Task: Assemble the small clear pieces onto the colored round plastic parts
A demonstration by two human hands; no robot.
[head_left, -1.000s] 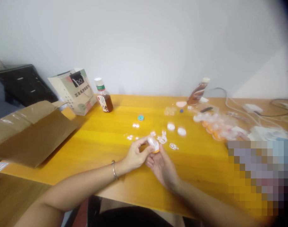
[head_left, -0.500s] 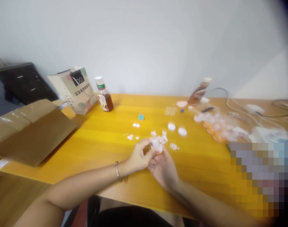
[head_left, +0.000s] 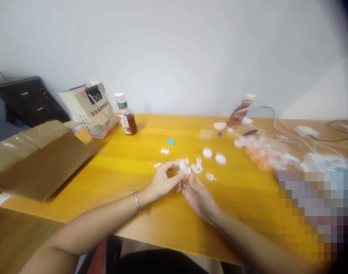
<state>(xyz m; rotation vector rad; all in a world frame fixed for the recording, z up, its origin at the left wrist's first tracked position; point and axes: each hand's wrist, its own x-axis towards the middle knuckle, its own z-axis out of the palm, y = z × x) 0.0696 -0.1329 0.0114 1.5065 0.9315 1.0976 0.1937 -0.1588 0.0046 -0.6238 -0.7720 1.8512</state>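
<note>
A small whitish, dome-like piece with an orange lower edge (head_left: 184, 167) is held above the table; blur hides its exact kind. My left hand (head_left: 164, 179) pinches it from the left between thumb and fingers. From below and to the right, my right hand (head_left: 199, 196) has its curled fingertips against its lower edge. Just beyond the hands lie white cut-out plastic parts (head_left: 197, 166) and another flat white part with holes (head_left: 210, 177). Two white discs (head_left: 207, 153) rest farther right. A teal disc (head_left: 170, 142) lies behind, with small white pieces (head_left: 164, 151) in front of it.
An open cardboard box (head_left: 39, 160) and a paper bag (head_left: 91, 110) stand left, beside a bottle of dark drink (head_left: 126, 118). At the right are a tilted bottle (head_left: 240, 111), a heap of clear and orange plastic pieces (head_left: 262, 152), and cables (head_left: 275, 121).
Both hands have shifted slightly left with the whitish piece, which has turned a little. My right fingers have drawn lower and curled more. Objects on the table stay put.
</note>
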